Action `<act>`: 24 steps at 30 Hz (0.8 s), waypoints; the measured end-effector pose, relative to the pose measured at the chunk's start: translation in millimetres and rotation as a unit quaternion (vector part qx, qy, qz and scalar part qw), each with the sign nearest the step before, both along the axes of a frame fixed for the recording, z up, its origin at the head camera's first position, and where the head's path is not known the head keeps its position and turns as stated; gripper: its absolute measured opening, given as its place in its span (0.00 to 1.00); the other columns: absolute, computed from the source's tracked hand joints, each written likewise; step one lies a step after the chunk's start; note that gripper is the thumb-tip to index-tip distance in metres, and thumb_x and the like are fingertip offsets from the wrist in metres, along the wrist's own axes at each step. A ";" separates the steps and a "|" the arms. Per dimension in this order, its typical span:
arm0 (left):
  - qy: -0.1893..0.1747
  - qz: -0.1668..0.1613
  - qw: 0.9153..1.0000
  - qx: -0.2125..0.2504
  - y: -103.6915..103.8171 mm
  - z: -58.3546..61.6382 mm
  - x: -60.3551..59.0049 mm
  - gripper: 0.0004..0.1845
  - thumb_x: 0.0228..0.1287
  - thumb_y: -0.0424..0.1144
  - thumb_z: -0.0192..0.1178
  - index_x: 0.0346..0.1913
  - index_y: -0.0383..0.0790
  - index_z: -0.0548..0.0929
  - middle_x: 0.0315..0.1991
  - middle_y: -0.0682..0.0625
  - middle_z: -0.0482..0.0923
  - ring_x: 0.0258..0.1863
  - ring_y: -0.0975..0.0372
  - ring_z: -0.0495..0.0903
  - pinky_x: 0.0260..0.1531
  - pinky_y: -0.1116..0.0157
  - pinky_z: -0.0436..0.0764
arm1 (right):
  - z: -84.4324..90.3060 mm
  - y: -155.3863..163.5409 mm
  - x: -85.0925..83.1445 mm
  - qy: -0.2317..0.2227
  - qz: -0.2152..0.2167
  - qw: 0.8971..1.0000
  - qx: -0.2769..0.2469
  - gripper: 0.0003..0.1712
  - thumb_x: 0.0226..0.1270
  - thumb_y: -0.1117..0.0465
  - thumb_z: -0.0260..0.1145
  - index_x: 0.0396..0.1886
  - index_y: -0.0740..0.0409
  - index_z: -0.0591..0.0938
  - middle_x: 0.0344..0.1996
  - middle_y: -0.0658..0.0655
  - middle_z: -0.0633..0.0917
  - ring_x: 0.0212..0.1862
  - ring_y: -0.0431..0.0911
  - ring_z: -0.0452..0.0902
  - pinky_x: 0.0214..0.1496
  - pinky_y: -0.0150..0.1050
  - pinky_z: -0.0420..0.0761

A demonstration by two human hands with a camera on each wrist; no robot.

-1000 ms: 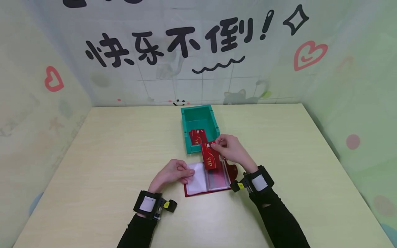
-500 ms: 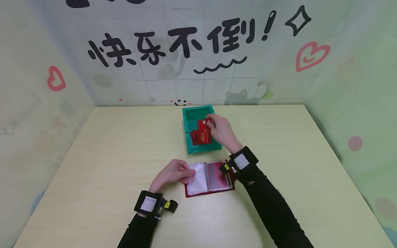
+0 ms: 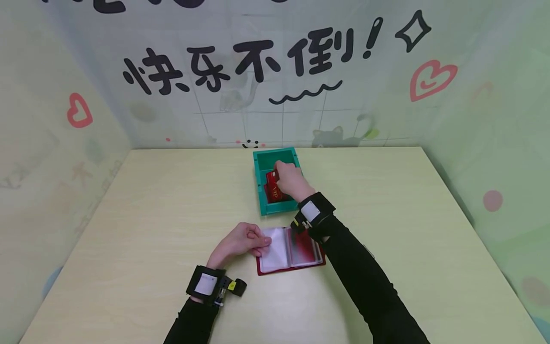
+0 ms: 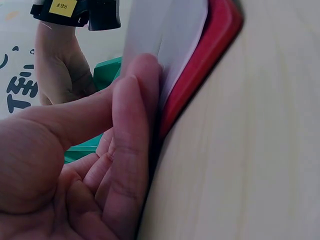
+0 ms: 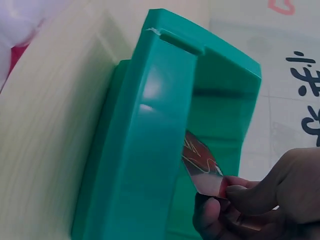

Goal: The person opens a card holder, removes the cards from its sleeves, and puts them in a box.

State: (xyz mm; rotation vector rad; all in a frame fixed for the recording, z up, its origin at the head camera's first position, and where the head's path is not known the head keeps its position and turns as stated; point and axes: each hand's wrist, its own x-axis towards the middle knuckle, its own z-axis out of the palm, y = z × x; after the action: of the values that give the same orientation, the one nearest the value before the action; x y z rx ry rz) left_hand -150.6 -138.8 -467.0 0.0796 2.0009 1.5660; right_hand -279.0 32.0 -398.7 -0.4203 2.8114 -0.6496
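Observation:
My right hand (image 3: 294, 181) reaches into a teal plastic bin (image 3: 278, 208). In the right wrist view, its thumb and fingers pinch the corner of a red VIP card (image 5: 200, 159) inside the bin. Gold lettering shows on a red card (image 3: 274, 191) in the head view; the hand partly covers it. Nearer me lies an open red card holder (image 3: 275, 254) with clear sleeves. My left hand (image 3: 244, 242) grips its left edge; in the left wrist view, thumb and finger pinch the pale sleeves (image 4: 175, 40) above the red cover (image 4: 220, 47).
The pale wooden table (image 3: 172, 205) extends around the bin and holder. A printed fabric backdrop (image 3: 172, 114) rises behind its far edge, with side panels left and right. My right forearm crosses over the holder's upper right corner.
My right hand has carried a VIP card from above the holder away from me into the bin and lowered it there. My left hand has stayed on the holder.

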 end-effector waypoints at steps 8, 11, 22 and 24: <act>0.005 -0.004 1.000 -0.002 -1.0 -0.8 -1.8 0.09 0.68 0.34 0.64 0.38 0.29 0.80 0.26 0.48 0.88 0.21 0.67 0.83 0.28 0.70 0.85 | -14.8 -9.0 -2.0 -0.028 -0.003 0.998 0.058 0.18 0.76 0.66 0.57 0.62 0.67 0.71 0.53 0.69 0.81 0.52 0.59 0.82 0.52 0.49 0.85; 0.005 -0.003 1.000 -0.001 -1.1 0.0 -1.9 0.09 0.68 0.34 0.65 0.38 0.29 0.80 0.26 0.48 0.88 0.21 0.67 0.83 0.28 0.71 0.85 | -20.9 -11.0 -3.2 -0.045 -0.001 0.997 0.068 0.18 0.77 0.65 0.56 0.62 0.66 0.72 0.54 0.68 0.80 0.51 0.59 0.81 0.49 0.47 0.84; 0.004 -0.002 1.000 -0.004 -1.6 -0.4 -4.5 0.09 0.68 0.34 0.64 0.38 0.29 0.80 0.28 0.46 0.88 0.21 0.67 0.83 0.28 0.70 0.86 | -29.5 -18.9 -5.2 -0.077 -0.013 0.991 0.110 0.21 0.78 0.64 0.54 0.66 0.66 0.73 0.72 0.76 0.61 0.61 0.66 0.76 0.57 0.51 0.83; 0.005 -0.002 1.000 -0.003 -1.5 0.9 -4.5 0.08 0.68 0.33 0.64 0.38 0.29 0.80 0.27 0.47 0.88 0.21 0.67 0.83 0.28 0.70 0.86 | -29.8 -20.1 -4.4 -0.080 -0.018 0.990 0.110 0.21 0.78 0.63 0.54 0.65 0.66 0.74 0.73 0.76 0.59 0.61 0.66 0.75 0.58 0.52 0.82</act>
State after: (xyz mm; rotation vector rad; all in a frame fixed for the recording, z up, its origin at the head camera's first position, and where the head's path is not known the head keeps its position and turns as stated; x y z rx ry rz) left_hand -155.1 -140.3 -466.1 0.0893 2.0116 1.5600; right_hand -283.5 12.0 -428.4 -0.2630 2.7035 -0.3549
